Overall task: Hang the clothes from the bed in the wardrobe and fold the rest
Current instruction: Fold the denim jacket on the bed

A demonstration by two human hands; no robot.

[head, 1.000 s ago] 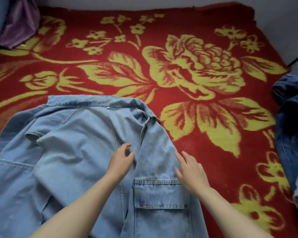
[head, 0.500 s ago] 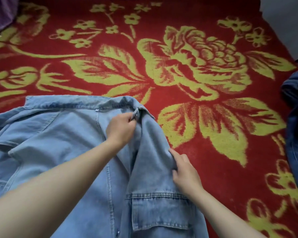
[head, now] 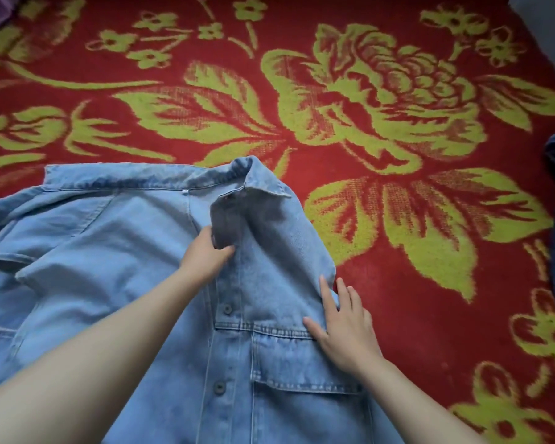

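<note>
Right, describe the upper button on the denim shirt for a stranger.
Start at the red floral blanket, then the pale denim shirt on it. On its front strip, the upper button is the dark one nearer the left hand, above the cross seam; the lower button lies below it.

the person's left hand (head: 205, 254) and right hand (head: 345, 328) are bare, and so are both forearms for all the length that shows. the left forearm (head: 93, 363) looks broad and smooth, swelling large near the lower edge through the wide lens; the right forearm (head: 414, 402) looks slimmer. the right hand's fingers (head: 326, 296) are slender. whatever is worn higher up lies outside the view.
</note>
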